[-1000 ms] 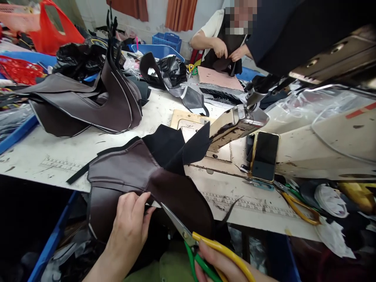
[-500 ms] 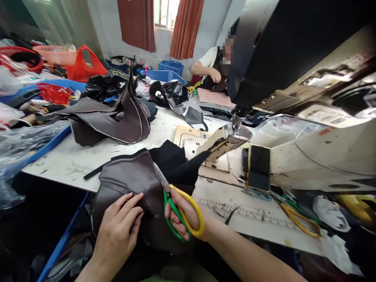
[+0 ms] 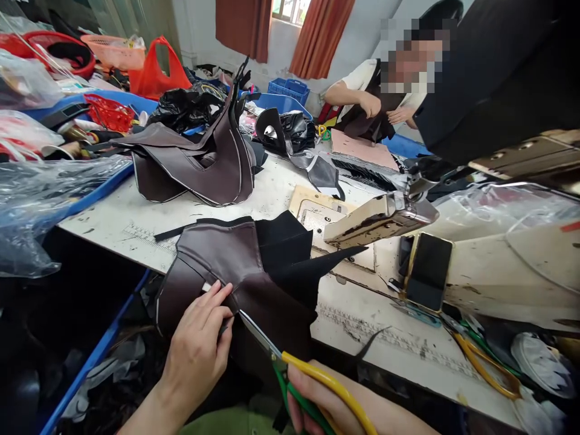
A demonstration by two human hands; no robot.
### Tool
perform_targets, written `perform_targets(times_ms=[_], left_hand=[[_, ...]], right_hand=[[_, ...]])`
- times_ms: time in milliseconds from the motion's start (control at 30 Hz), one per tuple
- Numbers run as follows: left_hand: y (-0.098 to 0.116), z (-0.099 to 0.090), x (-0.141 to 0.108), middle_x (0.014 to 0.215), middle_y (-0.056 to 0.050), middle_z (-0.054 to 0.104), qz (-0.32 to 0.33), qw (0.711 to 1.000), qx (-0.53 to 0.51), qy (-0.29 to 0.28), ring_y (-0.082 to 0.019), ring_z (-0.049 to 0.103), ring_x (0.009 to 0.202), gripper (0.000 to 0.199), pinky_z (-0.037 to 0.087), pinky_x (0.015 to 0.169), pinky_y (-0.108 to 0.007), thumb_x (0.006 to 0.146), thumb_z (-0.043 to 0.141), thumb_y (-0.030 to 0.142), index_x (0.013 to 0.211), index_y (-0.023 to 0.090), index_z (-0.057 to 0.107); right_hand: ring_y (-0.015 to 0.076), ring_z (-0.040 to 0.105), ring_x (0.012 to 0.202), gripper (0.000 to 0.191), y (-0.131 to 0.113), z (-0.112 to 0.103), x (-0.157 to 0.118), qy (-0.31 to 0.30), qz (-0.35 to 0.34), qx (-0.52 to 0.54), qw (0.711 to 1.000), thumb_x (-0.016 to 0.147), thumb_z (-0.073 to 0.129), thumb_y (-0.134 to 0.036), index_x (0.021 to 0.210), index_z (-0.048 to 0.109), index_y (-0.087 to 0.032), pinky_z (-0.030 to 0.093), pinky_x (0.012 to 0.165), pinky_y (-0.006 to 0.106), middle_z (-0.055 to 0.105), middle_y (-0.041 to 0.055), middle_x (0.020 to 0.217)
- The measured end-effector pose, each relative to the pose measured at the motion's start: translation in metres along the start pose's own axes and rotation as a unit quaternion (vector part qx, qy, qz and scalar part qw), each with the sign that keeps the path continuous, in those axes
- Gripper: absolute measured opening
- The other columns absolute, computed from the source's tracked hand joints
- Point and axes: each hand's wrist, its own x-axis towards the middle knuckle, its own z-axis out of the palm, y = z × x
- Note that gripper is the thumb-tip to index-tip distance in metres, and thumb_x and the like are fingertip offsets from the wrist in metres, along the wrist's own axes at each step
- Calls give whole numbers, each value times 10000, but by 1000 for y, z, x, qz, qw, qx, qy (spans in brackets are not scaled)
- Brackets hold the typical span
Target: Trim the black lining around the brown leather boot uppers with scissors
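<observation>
A dark brown leather piece (image 3: 231, 254) with a sewn seam lies over the table's front edge. Black fabric (image 3: 285, 244) spreads out from its right side. My left hand (image 3: 197, 341) grips the leather near its front fold, fingertips on top and thumb tucked in close. In my right hand (image 3: 308, 393) is a pair of scissors (image 3: 333, 380) with one yellow and one green handle. Their blades point up and left, with the tips at the leather beside my left fingers. Whether the tips are cutting is hard to make out.
Behind the piece rests a stack of brown leather pieces (image 3: 194, 163). A sewing machine (image 3: 385, 217) stands at the right, with a phone (image 3: 428, 269) and another pair of scissors (image 3: 489, 368) near it. A co-worker (image 3: 362, 103) sits across the table. A plastic-covered blue bin (image 3: 97, 196) is at the left.
The scissors have moved down from the leather's upper right edge to a spot beside my left fingers. My left hand stays on the leather. The view has shifted, showing more of the co-worker.
</observation>
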Motion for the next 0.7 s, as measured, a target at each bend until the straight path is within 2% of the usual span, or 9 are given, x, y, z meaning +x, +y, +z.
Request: perform_targets(times_ms=[100, 300, 433, 533, 700], left_hand=[[0, 0, 1, 1298, -144, 615, 0, 1000, -1, -2, -273, 487, 1305, 125, 446, 1021, -462, 872, 500, 68, 926, 178, 525], [3, 1, 0, 1296, -164, 610, -4, 1000, 0, -1, -294, 478, 1310, 110, 444, 1004, -480, 872, 501, 72, 914, 171, 523], [5, 0, 0, 1306, -172, 602, -9, 1000, 6, -3, -302, 472, 1314, 100, 446, 991, -491, 883, 486, 83, 911, 173, 519], [6, 0, 0, 1301, -170, 605, -15, 1000, 5, -1, -297, 470, 1315, 100, 444, 989, -490, 888, 478, 86, 913, 176, 515], [7, 0, 1, 1300, -178, 602, -15, 1000, 4, -4, -302, 463, 1316, 101, 438, 981, -492, 886, 480, 79, 909, 172, 513]], right_hand=[[29, 302, 303, 717, 0, 3, 0, 6, -8, 9, 1000, 878, 333, -749, 611, 560, -123, 243, 331, 160, 382, -49, 406], [46, 331, 310, 724, 4, 8, 12, 2, -13, 40, 999, 841, 331, -790, 600, 543, -140, 261, 337, 166, 372, -57, 408], [40, 284, 299, 715, 9, 15, 15, 24, -36, 66, 997, 872, 326, -759, 564, 526, -145, 211, 325, 176, 345, -60, 385], [37, 296, 330, 711, 12, 16, 14, 39, -45, 62, 996, 896, 324, -732, 568, 535, -137, 223, 360, 173, 353, -54, 396], [54, 363, 389, 728, 11, 12, 18, -8, -56, 37, 998, 883, 307, -754, 599, 556, -132, 286, 424, 172, 392, -36, 423]])
